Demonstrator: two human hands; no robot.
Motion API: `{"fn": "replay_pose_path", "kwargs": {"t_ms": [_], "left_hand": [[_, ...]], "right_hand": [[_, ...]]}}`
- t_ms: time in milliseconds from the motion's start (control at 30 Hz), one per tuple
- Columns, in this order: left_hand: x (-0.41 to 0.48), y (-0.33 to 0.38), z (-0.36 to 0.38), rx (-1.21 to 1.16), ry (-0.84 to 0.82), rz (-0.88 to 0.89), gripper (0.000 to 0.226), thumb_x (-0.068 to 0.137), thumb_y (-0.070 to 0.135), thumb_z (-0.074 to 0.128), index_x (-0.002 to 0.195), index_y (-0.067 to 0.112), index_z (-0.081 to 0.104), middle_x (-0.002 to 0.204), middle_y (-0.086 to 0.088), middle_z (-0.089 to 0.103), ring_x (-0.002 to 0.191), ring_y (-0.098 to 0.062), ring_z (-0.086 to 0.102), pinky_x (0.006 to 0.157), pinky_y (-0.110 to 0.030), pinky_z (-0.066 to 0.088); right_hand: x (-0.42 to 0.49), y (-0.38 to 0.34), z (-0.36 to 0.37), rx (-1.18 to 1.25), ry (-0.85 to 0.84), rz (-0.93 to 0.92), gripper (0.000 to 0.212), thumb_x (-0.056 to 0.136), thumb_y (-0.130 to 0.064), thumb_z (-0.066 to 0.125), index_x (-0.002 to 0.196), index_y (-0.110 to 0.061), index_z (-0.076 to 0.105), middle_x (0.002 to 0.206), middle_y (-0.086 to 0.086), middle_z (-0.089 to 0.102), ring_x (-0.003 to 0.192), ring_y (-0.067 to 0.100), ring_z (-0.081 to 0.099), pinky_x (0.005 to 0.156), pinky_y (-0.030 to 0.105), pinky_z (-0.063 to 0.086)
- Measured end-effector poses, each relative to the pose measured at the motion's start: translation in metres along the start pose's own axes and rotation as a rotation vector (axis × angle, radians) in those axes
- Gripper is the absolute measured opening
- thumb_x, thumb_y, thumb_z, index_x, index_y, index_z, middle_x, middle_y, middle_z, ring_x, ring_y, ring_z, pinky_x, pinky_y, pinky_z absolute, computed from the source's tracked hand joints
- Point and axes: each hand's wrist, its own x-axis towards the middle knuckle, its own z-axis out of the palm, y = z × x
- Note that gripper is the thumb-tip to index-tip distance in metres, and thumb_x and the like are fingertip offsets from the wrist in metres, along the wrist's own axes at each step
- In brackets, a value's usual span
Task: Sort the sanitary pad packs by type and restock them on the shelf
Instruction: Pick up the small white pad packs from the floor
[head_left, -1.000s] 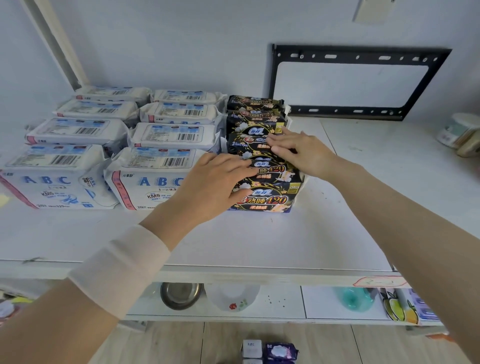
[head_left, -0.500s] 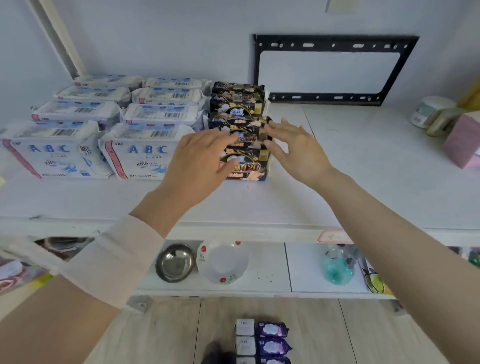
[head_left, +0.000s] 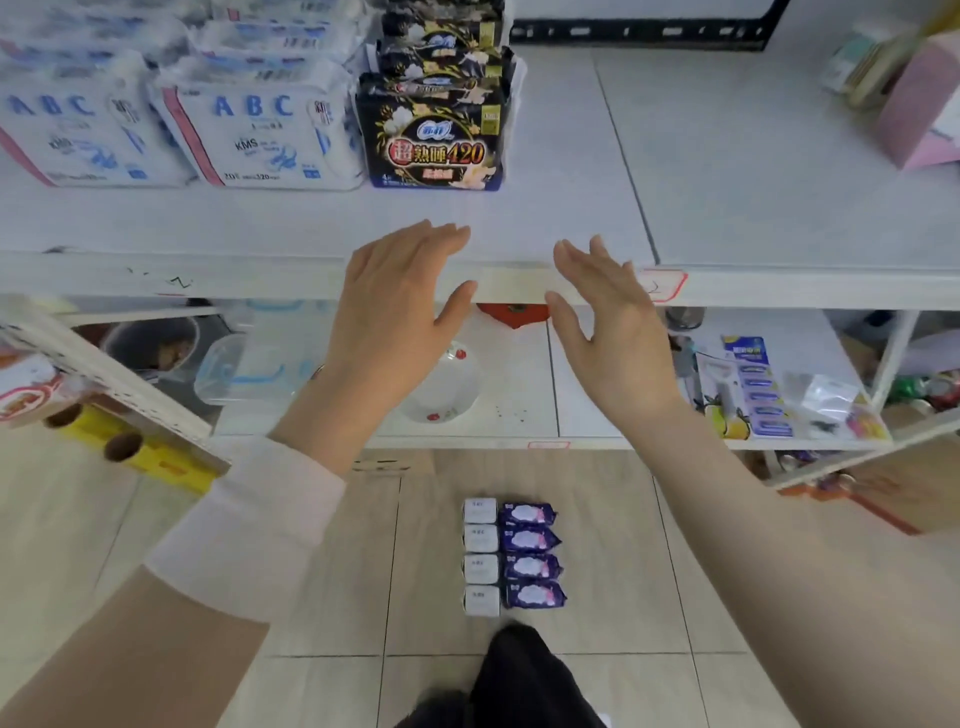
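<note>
White shelving against a pale wall, tiled floor below. Top shelf carries the stocked pads:
- black pad packs: one row running near to far, nearest pack upright, "420" label facing out
- white ABC packs: a row just left of the black one, touching it
- second ABC row: further left, cut off by the frame edge

All three rows sit back from the shelf's near lip.

Not shelved: purple packs on the floor, four in a column. Each has a small white pack touching its left side.

Hands: left hand and right hand are both released, fingers straight and loosely spread, gripping nothing. They hover side by side at the near edge of the top shelf, apart from each other and well clear of the black row, fingertips pointing toward the shelf. White band wraps the left forearm.

Around that:
- red-edged label on the shelf lip, just right of the right hand
- lower shelf: white bowl with red marks partly behind the left hand, clear plastic container left of it, metal pot further left, blister card of blue items on the right
- pink box at the far right of the top shelf
- black metal bracket on the wall behind
- yellow rolls low left
- dark trouser leg at bottom centre
</note>
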Motion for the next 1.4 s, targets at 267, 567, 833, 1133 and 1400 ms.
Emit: {"fn": "replay_pose_path", "kwargs": {"t_ms": [267,567,833,1133,1400], "left_hand": [[-0.103,-0.003,0.025,-0.095,-0.132,0.002,0.048,0.086,0.036,0.037,0.12,0.009,0.057,0.124,-0.008,0.061,0.119,-0.028,0.053,0.097,-0.045,0.038],[-0.211,-0.008,0.075,-0.106,-0.321,-0.067,0.043,0.086,0.033,0.042,0.117,0.01,0.06,0.121,-0.007,0.062,0.115,-0.027,0.056,0.096,-0.04,0.038],[-0.301,-0.008,0.156,-0.146,-0.49,-0.181,0.037,0.087,0.023,0.057,0.121,0.009,0.058,0.125,-0.008,0.059,0.119,-0.028,0.053,0.1,-0.042,0.035],[-0.415,-0.052,0.368,-0.256,-0.743,-0.287,0.061,0.089,0.038,0.055,0.143,0.023,0.031,0.147,0.006,0.034,0.136,-0.013,0.029,0.11,-0.024,0.013],[-0.496,-0.124,0.596,-0.235,-0.762,-0.235,0.08,0.08,0.039,0.068,0.145,0.019,0.025,0.152,0.0,0.024,0.139,-0.018,0.025,0.11,-0.03,0.017]], "right_hand": [[-0.13,-0.008,0.02,-0.049,-0.129,0.157,0.039,0.091,-0.022,0.05,0.123,-0.001,0.057,0.127,0.015,0.058,0.129,0.034,0.043,0.107,0.052,0.033],[-0.242,-0.006,0.052,-0.044,-0.325,0.282,0.036,0.085,-0.012,0.06,0.119,-0.002,0.061,0.124,0.014,0.06,0.124,0.033,0.049,0.105,0.042,0.032],[-0.332,0.046,0.07,-0.057,-0.744,0.508,0.046,0.094,-0.025,0.052,0.138,-0.021,0.042,0.148,-0.005,0.035,0.139,0.011,0.025,0.11,0.029,0.027],[-0.432,0.188,0.188,-0.128,-1.001,0.53,0.053,0.092,-0.032,0.053,0.142,-0.026,0.034,0.15,-0.01,0.028,0.139,0.005,0.023,0.106,0.021,0.024],[-0.484,0.331,0.392,-0.107,-0.957,0.353,0.054,0.089,-0.025,0.059,0.139,-0.017,0.04,0.144,0.001,0.042,0.133,0.018,0.035,0.103,0.024,0.028]]}}
